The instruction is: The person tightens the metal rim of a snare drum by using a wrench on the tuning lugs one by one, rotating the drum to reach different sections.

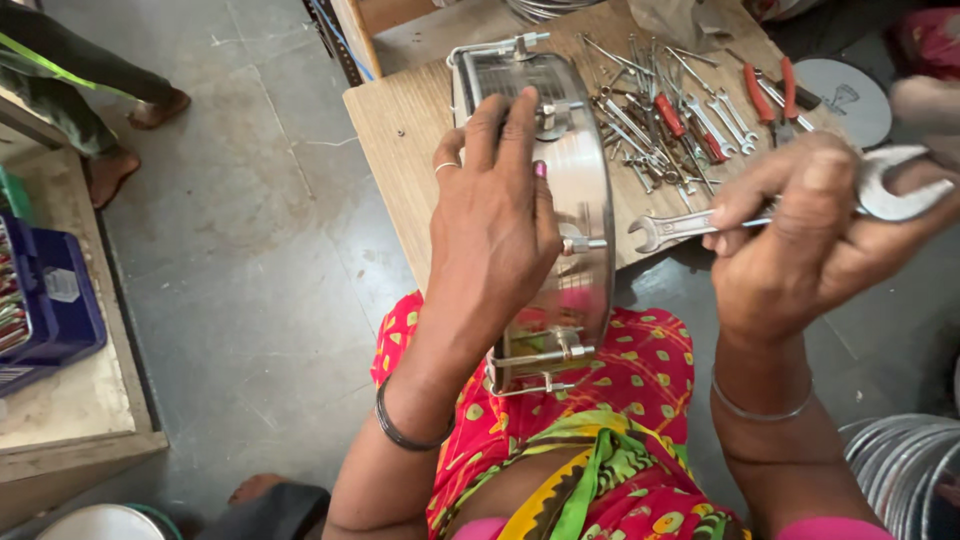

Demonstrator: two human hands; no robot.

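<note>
Against her lap, left hand (495, 215) grips the drum (560, 190); right hand (800, 240) clutches spanners (680, 226), which might slip and dent it.

A wooden table (400, 130) fills the upper middle of the frame. A heap of spanners (660, 110) lies on its right half, with red-handled pliers (770, 95) at the upper right. A shiny steel drum shell (585, 170) leans on its near edge.
</note>
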